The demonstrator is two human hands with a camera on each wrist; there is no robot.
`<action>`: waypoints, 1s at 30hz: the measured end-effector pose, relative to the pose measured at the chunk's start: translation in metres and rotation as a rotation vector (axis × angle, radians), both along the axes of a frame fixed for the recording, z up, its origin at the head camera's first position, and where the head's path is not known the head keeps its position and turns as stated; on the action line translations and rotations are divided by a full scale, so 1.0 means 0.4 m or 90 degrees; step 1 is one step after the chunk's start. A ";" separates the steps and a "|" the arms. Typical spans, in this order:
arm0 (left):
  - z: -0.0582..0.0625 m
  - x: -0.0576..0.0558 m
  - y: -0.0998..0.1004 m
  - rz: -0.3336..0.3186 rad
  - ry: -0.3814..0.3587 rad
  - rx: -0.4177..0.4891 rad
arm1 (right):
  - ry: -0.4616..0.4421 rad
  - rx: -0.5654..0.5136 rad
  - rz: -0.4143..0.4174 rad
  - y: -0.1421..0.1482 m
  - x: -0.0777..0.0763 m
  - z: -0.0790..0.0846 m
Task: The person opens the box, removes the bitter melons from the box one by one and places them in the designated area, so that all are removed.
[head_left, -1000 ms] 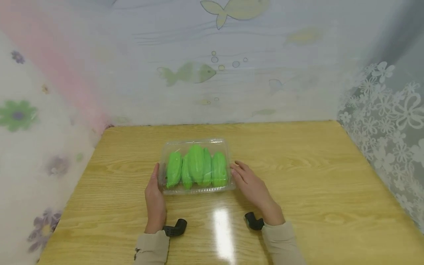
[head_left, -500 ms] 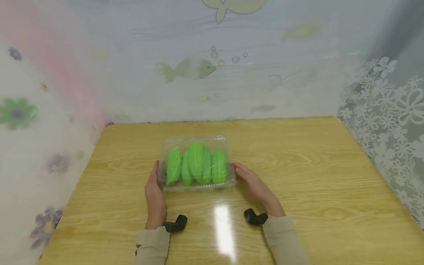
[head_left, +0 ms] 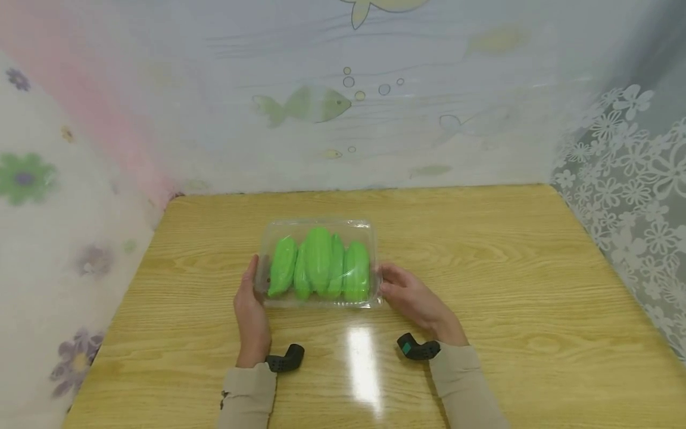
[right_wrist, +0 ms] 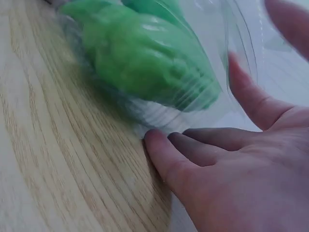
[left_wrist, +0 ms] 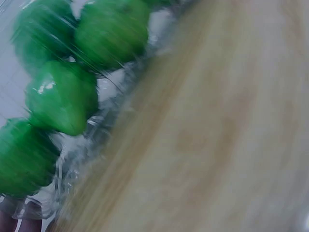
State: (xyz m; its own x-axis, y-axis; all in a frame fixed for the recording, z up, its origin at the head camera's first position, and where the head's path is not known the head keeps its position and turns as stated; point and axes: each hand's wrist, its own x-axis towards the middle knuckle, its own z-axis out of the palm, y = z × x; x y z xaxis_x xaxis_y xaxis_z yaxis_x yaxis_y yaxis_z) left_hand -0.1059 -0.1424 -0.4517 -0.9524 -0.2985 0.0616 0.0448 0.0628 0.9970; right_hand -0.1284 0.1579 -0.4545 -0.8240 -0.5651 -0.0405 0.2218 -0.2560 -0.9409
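A clear plastic clamshell box (head_left: pixel 268 229) stands left of the tabletop's middle with its lid down. Inside lie several bright green, ridged, gourd-like pieces (head_left: pixel 318 259). My left hand (head_left: pixel 252 319) lies along the box's left side with fingers extended; in the left wrist view only its fingertips (left_wrist: pixel 30 217) show, at the box's lower edge. On the opposite side my right hand (head_left: pixel 415 301) touches the right wall with its fingertips. The right wrist view shows those fingers (right_wrist: pixel 169 159) spread, a few of them low against the box near the wood.
The wooden table (head_left: pixel 509 286) ends at a back wall (head_left: pixel 214 149) with fish drawings. A flowered wall (head_left: pixel 48 268) borders the left and a patterned panel (head_left: pixel 632 196) the right. Black angled devices (head_left: pixel 286 358) sit at both wrists.
My right hand's fingers have shifted a little on the box's right side, bending slightly. The box has hardly moved. The head view has tilted up slightly and then down.
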 end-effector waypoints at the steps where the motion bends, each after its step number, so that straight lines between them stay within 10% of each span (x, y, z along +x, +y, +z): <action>1: -0.001 0.000 0.000 0.001 0.002 0.001 | -0.004 0.002 -0.003 0.000 0.000 -0.001; 16: 0.059 0.019 0.017 0.026 -0.018 0.003 | -0.031 -0.016 -0.038 -0.024 -0.004 0.008; 30: 0.002 0.006 -0.004 0.033 0.000 0.021 | -0.019 0.096 -0.096 -0.032 0.005 0.009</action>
State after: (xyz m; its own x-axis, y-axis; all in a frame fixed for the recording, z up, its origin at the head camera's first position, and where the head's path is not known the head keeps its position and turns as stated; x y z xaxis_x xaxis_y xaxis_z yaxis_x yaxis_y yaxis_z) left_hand -0.1035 -0.1439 -0.4509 -0.9354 -0.3498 0.0512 0.0423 0.0328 0.9986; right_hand -0.1262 0.1449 -0.4509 -0.8957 -0.4218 -0.1406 0.2201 -0.1458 -0.9645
